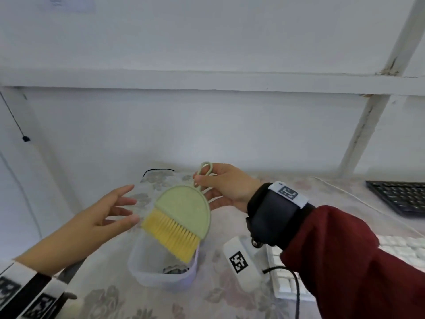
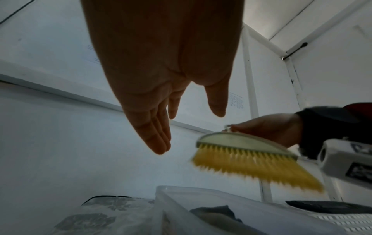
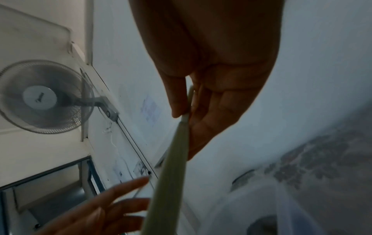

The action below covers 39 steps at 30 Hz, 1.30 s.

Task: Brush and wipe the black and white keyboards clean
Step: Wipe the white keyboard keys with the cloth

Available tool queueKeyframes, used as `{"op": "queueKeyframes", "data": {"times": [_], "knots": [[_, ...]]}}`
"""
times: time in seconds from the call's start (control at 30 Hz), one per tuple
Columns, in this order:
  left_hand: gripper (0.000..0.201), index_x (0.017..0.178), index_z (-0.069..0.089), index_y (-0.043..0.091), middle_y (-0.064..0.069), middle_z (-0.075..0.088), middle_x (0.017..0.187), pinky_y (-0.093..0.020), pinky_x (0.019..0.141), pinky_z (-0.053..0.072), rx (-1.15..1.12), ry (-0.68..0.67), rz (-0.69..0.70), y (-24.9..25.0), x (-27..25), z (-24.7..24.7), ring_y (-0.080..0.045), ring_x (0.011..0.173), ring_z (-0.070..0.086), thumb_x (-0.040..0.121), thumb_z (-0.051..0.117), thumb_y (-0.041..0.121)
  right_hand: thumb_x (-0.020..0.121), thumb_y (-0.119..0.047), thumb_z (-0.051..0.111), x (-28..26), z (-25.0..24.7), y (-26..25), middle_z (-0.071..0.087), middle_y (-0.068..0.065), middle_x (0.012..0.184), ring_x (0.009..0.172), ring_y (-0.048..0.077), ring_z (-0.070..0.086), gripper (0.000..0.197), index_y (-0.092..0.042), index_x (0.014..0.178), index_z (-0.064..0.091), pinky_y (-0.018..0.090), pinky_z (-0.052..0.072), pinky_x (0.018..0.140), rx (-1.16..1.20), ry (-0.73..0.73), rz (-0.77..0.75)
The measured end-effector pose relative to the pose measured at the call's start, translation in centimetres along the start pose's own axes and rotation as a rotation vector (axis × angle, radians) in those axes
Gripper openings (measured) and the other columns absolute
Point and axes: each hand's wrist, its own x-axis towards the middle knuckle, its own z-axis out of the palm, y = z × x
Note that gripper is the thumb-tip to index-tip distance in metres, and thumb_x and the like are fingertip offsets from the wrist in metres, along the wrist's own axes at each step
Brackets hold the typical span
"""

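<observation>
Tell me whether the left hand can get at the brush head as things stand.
Probably yes. The left hand is open, fingers spread beside the brush, which the right hand pinches by its loop handle above the clear box. Nothing lies between the fingers and the bristles.

- No word, brand name or number can be read in any of the three views.
- Black-and-white square code markers point(image 1: 239, 262) are printed on the white wrist-camera housing; they are patterns, not text.
- A like marker point(image 1: 288, 192) sits on the white strap of the right wristband.
- Sheets of paper point(image 3: 150, 111) on the wall carry print too small and blurred to read.
- The keys of the black keyboard point(image 1: 401, 197) show no legible lettering.
</observation>
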Motion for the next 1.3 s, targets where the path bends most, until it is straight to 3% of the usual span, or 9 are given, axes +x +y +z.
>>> {"op": "queueKeyframes", "data": {"times": [0.23, 0.37, 0.43, 0.57, 0.7, 0.83, 1.0, 1.17, 1.3], "knots": [[0.094, 0.126, 0.037, 0.059, 0.024, 0.055, 0.117, -0.019, 0.08, 0.05, -0.001, -0.132, -0.013, -1.8, 1.9, -0.6, 0.005, 0.1, 0.058, 0.039, 0.061, 0.087, 0.092, -0.007, 0.056, 5.0, 4.3, 2.2, 0.056, 0.004, 0.074, 0.05, 0.014, 0.05, 0.022, -0.017, 0.077, 0.045, 0.019, 0.048, 0.045, -0.049, -0.11, 0.147], [0.057, 0.123, 0.045, 0.055, 0.014, 0.056, 0.116, -0.025, 0.085, 0.05, 0.044, -0.147, -0.012, -3.3, 2.9, 0.0, 0.0, 0.088, 0.056, 0.081, 0.071, 0.027, 0.092, -0.009, 0.057, 6.0, 5.1, 3.1, 0.054, 0.005, 0.073, 0.051, 0.013, 0.051, 0.016, -0.017, 0.081, 0.048, 0.017, 0.045, 0.042, -0.143, -0.073, 0.187], [0.056, 0.118, 0.051, 0.06, 0.012, 0.057, 0.112, -0.021, 0.082, 0.049, 0.054, -0.151, 0.009, -4.2, 3.2, 0.2, -0.003, 0.086, 0.054, 0.085, 0.067, 0.017, 0.093, -0.011, 0.057, 6.2, 5.2, 3.1, 0.058, 0.007, 0.073, 0.054, 0.013, 0.057, 0.006, -0.012, 0.093, 0.051, 0.021, 0.053, 0.049, -0.201, -0.042, 0.183], [0.056, 0.109, 0.047, 0.066, 0.012, 0.059, 0.107, -0.021, 0.08, 0.048, 0.041, -0.158, 0.017, -5.1, 3.5, 0.6, -0.004, 0.087, 0.055, 0.085, 0.066, 0.018, 0.093, -0.016, 0.058, 6.2, 4.4, 3.3, 0.064, 0.013, 0.087, 0.068, 0.021, 0.063, 0.033, -0.003, 0.121, 0.047, 0.028, 0.055, 0.068, -0.438, 0.043, 0.149], [0.053, 0.108, 0.048, 0.065, 0.012, 0.059, 0.105, -0.024, 0.081, 0.046, 0.034, -0.137, 0.019, -5.4, 3.5, 0.7, -0.003, 0.087, 0.054, 0.086, 0.064, 0.019, 0.094, -0.023, 0.054, 5.4, 4.2, 3.2, 0.055, 0.01, 0.128, 0.114, 0.026, 0.053, 0.038, -0.008, 0.129, 0.049, 0.033, 0.042, 0.094, -1.091, -0.036, 0.055], [0.052, 0.105, 0.048, 0.066, 0.012, 0.059, 0.104, -0.024, 0.08, 0.046, 0.029, -0.11, 0.003, -5.5, 3.6, 0.9, -0.002, 0.086, 0.055, 0.087, 0.064, 0.02, 0.096, -0.027, 0.047, 4.9, 5.3, 4.4, 0.056, 0.012, 0.123, 0.115, 0.03, 0.051, 0.036, -0.008, 0.126, 0.052, 0.047, 0.032, 0.1, -1.441, -0.2, 0.079], [0.045, 0.104, 0.055, 0.061, 0.015, 0.06, 0.106, -0.025, 0.075, 0.048, 0.011, -0.135, -0.026, -5.7, 3.2, 0.8, -0.001, 0.082, 0.056, 0.086, 0.064, 0.021, 0.096, -0.03, 0.048, 5.0, 5.1, 5.6, 0.056, 0.012, 0.119, 0.113, 0.031, 0.049, 0.037, -0.012, 0.128, 0.044, 0.047, 0.03, 0.094, -1.438, -0.233, 0.107], [0.031, 0.104, 0.066, 0.041, 0.011, 0.06, 0.105, -0.017, 0.064, 0.047, -0.018, -0.136, -0.055, -5.6, 3.0, 0.7, -0.003, 0.08, 0.055, 0.087, 0.064, 0.015, 0.093, -0.039, 0.051, 5.3, 5.2, 6.1, 0.054, 0.011, 0.122, 0.116, 0.028, 0.046, 0.042, -0.014, 0.127, 0.042, 0.048, 0.031, 0.092, -1.386, -0.195, 0.104], [0.029, 0.106, 0.066, 0.036, 0.007, 0.06, 0.106, -0.017, 0.064, 0.047, -0.038, -0.133, -0.085, -5.5, 2.8, 0.6, -0.012, 0.086, 0.055, 0.087, 0.064, 0.014, 0.095, -0.025, 0.048, 5.2, 5.4, 5.8, 0.053, 0.009, 0.121, 0.111, 0.026, 0.05, 0.03, -0.016, 0.123, 0.043, 0.045, 0.031, 0.096, -1.211, -0.075, 0.068]]}}
